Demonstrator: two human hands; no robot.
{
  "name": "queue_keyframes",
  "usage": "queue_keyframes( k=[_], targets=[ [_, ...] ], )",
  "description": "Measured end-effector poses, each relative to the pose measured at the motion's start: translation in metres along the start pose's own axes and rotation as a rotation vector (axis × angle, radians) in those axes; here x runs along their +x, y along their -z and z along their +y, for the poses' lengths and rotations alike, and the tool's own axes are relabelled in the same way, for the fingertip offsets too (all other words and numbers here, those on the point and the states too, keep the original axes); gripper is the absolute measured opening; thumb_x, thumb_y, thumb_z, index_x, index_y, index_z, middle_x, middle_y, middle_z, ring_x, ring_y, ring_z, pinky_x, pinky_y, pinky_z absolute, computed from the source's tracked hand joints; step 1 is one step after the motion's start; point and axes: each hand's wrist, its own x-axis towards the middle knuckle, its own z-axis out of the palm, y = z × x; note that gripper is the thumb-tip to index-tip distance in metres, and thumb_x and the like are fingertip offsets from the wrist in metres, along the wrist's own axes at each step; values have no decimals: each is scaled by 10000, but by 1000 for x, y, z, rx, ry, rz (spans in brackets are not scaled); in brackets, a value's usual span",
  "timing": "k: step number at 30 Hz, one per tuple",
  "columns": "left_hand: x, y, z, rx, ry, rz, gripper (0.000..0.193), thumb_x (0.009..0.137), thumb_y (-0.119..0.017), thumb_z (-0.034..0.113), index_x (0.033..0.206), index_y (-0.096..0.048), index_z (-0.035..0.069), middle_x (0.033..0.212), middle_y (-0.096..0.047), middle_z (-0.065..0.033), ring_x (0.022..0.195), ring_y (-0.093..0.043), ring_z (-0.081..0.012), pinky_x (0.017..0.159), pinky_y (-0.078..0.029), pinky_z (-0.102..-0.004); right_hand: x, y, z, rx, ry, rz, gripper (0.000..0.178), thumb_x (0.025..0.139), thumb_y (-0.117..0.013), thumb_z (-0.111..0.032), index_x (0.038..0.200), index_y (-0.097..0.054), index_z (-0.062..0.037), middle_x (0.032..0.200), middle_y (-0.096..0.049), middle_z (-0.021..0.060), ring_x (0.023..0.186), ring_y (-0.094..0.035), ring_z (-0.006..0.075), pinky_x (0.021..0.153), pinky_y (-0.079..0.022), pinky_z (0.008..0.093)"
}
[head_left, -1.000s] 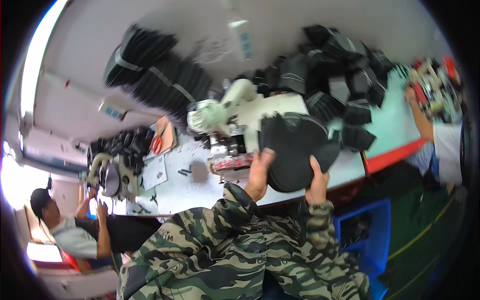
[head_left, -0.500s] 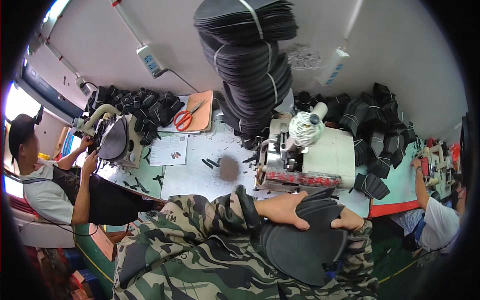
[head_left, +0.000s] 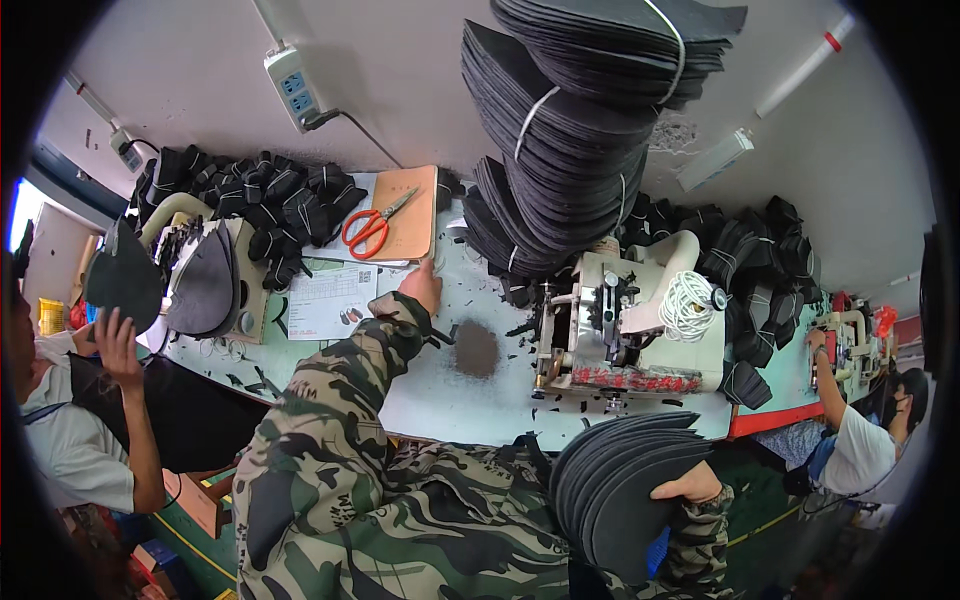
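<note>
Lowest in view, down by the lap: right hand (head_left: 688, 487) curled over the top edge of a fanned stack of dark flat pieces (head_left: 625, 485), fingers closed on it, the stack held below the table's front edge. Right sleeve in camouflage cloth, bent at the elbow and tucked close to the body.

Farther out: left arm stretched forward and up across the pale green table (head_left: 440, 400). Left hand (head_left: 422, 285) resting on the table top, just beside a printed paper sheet (head_left: 330, 300). Hard to tell how open the fingers are, or whether anything is pinched in them.

Near that hand: a dark round smudge (head_left: 476, 348) on the table, and small black scraps around it. To the right, a white sewing machine (head_left: 620, 325) with a spool of white thread (head_left: 688, 305).

Farther back: red scissors (head_left: 370, 228) lying on a tan board (head_left: 405, 215). Behind all that, tall tied bundles of dark pieces (head_left: 575, 130) leaning by the wall.

Far left: another person's hand (head_left: 112, 340) raised, open, beside a dark piece.
</note>
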Motion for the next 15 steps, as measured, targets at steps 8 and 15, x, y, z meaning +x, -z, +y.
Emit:
queue_keyframes(
  k=[8,15],
  targets=[
    [10,40,7,-88,-188,-35,161,759,-653,132,845,-690,0,727,-649,-200,721,-654,-355,709,-513,-422,11,-14,-13,31,63,33,559,630,-807,-22,1142,-589,27,1116,-619,86,1015,-561,194,908,-442,342],
    [26,78,24,-451,-57,-182,101,796,-653,61,823,-659,-36,712,-669,-78,657,-610,-125,645,-495,-282,16,-14,6,18,113,-12,553,623,-804,-14,1133,-594,27,1117,-617,85,1010,-559,195,903,-441,338]
  ],
)
